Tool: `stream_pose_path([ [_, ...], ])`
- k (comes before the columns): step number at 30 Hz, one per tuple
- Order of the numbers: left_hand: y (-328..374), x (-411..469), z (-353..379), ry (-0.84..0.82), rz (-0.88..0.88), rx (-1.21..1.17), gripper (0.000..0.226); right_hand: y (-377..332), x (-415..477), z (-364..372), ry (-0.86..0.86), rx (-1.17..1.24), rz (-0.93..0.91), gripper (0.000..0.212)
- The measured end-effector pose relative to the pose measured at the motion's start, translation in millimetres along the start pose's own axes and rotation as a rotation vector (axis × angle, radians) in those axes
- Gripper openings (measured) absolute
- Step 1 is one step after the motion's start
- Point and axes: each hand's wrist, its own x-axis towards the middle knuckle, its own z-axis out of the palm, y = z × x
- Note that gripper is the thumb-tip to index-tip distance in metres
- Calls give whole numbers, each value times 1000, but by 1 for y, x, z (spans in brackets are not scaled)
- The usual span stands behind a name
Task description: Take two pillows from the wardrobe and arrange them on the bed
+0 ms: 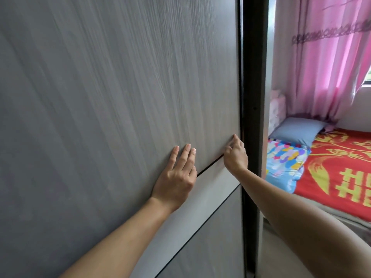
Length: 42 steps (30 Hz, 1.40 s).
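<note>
I have both hands on the grey wood-grain wardrobe door [120,97]. My left hand [176,177] lies flat and open against the panel, fingers spread upward, gripping nothing. My right hand [235,155] is curled at the door's right edge, fingertips hooked into the dark groove beside the black frame [253,117] (how far they reach in, I cannot tell). The door hides the wardrobe's inside. To the right is the bed [341,167] with its red and gold cover; a blue-grey pillow [299,131] already lies at its head, beside a bright patterned pillow [285,163], under pink curtains [331,57].
</note>
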Motion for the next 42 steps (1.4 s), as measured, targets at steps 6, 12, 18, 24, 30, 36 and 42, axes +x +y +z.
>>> stream_pose_path([
  [6,13,29,15,1,-4,-29,29,16,28,9,4,55,91,61],
  [12,25,57,30,0,6,-44,35,30,60,4,8,104,128,63],
  [18,37,83,42,1,19,-52,40,44,87,-5,-5,91,126,62],
  [24,43,92,51,-16,15,-26,41,51,95,-3,-7,67,95,62],
  [30,44,92,50,-15,3,-56,43,55,94,-9,-24,65,78,60],
  [36,55,99,60,-22,-12,-162,32,65,110,-51,-80,27,46,38],
  [42,69,123,75,-56,-18,-233,20,27,121,-116,111,69,-116,20],
])
